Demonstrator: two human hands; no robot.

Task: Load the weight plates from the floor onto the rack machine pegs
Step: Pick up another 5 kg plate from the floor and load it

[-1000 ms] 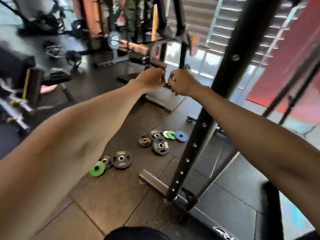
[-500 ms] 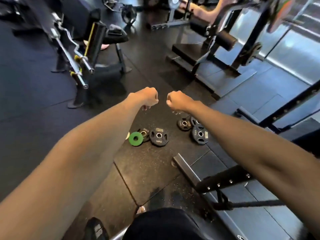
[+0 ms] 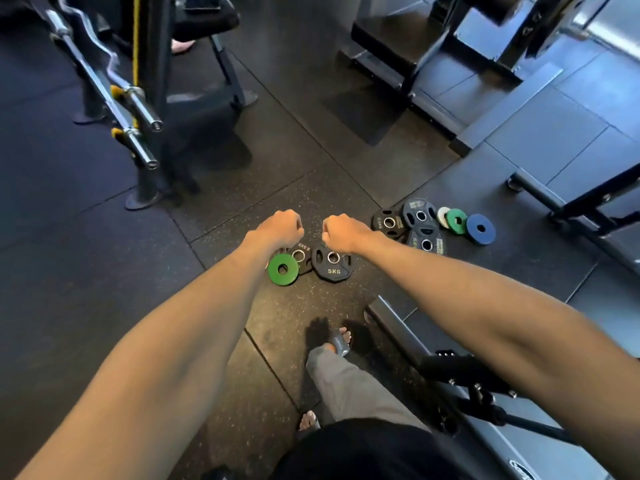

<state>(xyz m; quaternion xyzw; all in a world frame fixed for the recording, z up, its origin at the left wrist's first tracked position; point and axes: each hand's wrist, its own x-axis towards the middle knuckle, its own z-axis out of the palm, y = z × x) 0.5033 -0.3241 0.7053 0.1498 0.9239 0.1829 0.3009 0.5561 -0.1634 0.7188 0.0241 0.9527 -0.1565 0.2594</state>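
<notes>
Both my arms stretch forward over the floor. My left hand (image 3: 280, 227) and my right hand (image 3: 341, 232) are closed fists, side by side, holding nothing. Beneath them lie a small green plate (image 3: 283, 269), a black 2.5 kg plate (image 3: 300, 257) and a black 5 kg plate (image 3: 331, 261). Further right sits a second cluster: three black plates (image 3: 419, 216), a white plate (image 3: 442, 216), a green plate (image 3: 456, 221) and a blue plate (image 3: 480, 229). The rack's base rail (image 3: 391, 323) runs along the lower right.
A stand holding barbells (image 3: 138, 109) is at the upper left. A bench machine base (image 3: 408, 74) sits at the top right. A black frame foot (image 3: 568, 202) crosses the right. My sandalled foot (image 3: 341, 342) and grey trouser leg are below the plates.
My view has swung down from the rack upright to the floor. Both fists came away from the bar at the rack and now hover over the plates on the floor.
</notes>
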